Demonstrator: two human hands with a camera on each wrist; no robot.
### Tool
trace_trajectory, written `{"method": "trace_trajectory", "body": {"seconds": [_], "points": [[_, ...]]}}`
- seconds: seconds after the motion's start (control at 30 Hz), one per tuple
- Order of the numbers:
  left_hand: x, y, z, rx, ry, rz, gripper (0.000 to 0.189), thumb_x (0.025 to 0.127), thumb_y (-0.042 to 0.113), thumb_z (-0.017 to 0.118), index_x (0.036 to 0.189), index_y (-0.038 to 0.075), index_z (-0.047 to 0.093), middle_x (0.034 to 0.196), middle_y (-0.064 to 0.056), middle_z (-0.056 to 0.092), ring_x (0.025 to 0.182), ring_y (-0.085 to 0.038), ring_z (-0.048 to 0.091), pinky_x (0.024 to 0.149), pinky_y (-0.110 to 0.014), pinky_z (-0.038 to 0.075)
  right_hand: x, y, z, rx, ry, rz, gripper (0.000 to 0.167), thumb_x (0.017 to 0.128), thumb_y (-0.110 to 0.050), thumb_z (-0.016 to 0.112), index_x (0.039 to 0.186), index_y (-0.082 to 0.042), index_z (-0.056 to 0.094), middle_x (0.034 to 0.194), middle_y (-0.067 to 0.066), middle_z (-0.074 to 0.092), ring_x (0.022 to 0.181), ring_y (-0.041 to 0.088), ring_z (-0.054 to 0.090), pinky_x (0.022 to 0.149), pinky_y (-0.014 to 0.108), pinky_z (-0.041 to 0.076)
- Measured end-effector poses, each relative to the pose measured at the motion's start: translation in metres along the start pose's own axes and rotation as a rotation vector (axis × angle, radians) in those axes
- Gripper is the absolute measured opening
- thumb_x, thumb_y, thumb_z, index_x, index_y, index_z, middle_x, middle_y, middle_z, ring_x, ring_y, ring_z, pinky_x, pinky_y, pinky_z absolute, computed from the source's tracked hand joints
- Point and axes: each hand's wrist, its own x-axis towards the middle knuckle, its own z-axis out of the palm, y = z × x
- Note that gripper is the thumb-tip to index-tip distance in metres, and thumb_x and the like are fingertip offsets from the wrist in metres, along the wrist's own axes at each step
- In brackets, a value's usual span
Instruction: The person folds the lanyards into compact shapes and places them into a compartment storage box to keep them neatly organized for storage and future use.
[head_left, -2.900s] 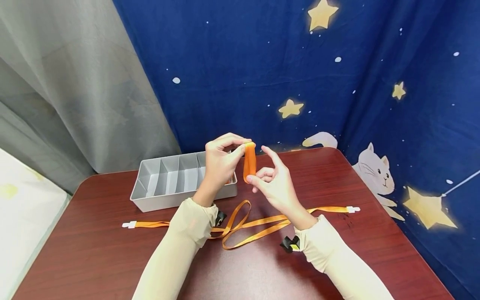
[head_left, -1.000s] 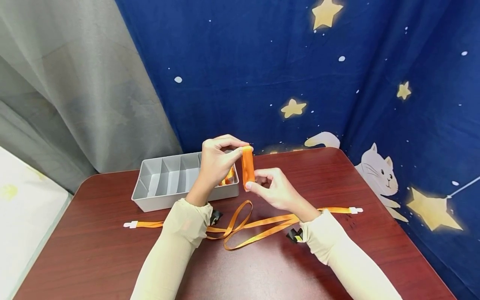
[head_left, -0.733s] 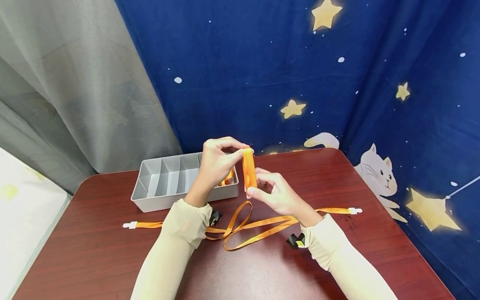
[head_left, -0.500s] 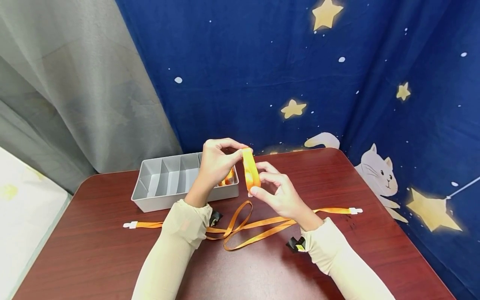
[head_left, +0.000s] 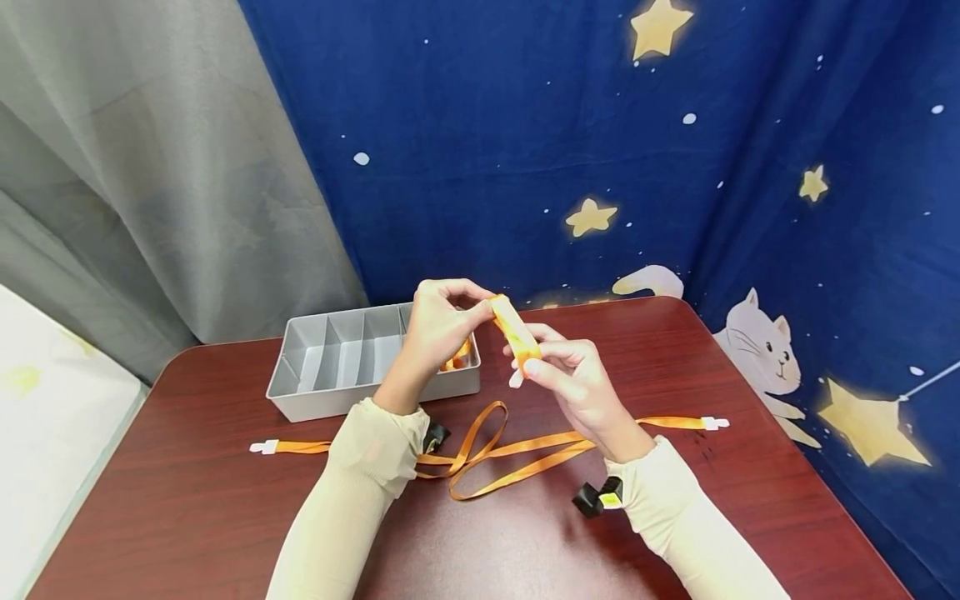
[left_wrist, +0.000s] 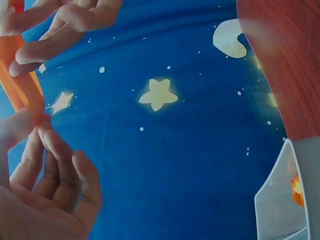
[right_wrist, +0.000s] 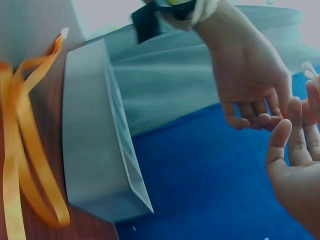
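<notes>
A folded orange lanyard (head_left: 513,323) is held up between both hands, slanting down to the right in the head view. My left hand (head_left: 442,325) pinches its upper end between thumb and fingertips. At the lower end, my right hand (head_left: 581,379) grips the folds with the thumb in front. A white clip (head_left: 517,379) hangs out beside the right thumb. In the left wrist view the strap loop (left_wrist: 31,95) runs between the two hands. The right wrist view shows mostly fingers, with the white clip (right_wrist: 309,70) at its right edge.
Behind the left forearm stands a grey divided box (head_left: 375,393), with orange straps (head_left: 456,357) in its rightmost compartment. More orange lanyard strap (head_left: 517,477) lies looped across the table below the hands, with white clips (head_left: 262,447) at its far ends.
The folded lanyard has tilted from upright to a slant, its lower end swinging right and up with the right hand. The left hand keeps its pinch on the top. The clip now shows more.
</notes>
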Motion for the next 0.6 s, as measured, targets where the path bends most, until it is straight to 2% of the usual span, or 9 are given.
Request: {"method": "trace_trajectory", "body": {"seconds": [0.13, 0.47, 0.6], "points": [[-0.0002, 0.0011, 0.0025, -0.023, 0.004, -0.056, 0.007, 0.078, 0.006, 0.078, 0.081, 0.0, 0.077, 0.075, -0.008, 0.071, 0.06, -0.016, 0.058, 0.054, -0.024, 0.046, 0.001, -0.0018, -0.002, 0.08, 0.014, 0.015, 0.024, 0.092, 0.006, 0.055, 0.095, -0.003, 0.077, 0.122, 0.017, 0.058, 0.113, 0.031, 0.058, 0.095, 0.04, 0.047], [-0.0014, 0.0025, 0.0065, -0.022, 0.0, -0.112, 0.007, 0.078, 0.002, 0.074, 0.082, -0.002, 0.076, 0.076, -0.008, 0.071, 0.061, -0.017, 0.06, 0.056, -0.021, 0.047, 0.0042, -0.0021, -0.0028, 0.106, 0.018, -0.011, 0.03, 0.093, 0.008, 0.051, 0.096, -0.006, 0.078, 0.119, 0.014, 0.06, 0.114, 0.03, 0.056, 0.097, 0.039, 0.046], [-0.0044, -0.0003, 0.0075, -0.026, -0.026, -0.123, 0.006, 0.08, 0.004, 0.075, 0.085, 0.0, 0.075, 0.074, -0.007, 0.069, 0.056, -0.025, 0.057, 0.046, -0.021, 0.042, 0.0058, -0.0027, -0.0014, 0.11, 0.036, -0.031, 0.028, 0.094, 0.006, 0.053, 0.096, -0.006, 0.078, 0.116, 0.013, 0.061, 0.112, 0.029, 0.057, 0.1, 0.039, 0.044]]}}
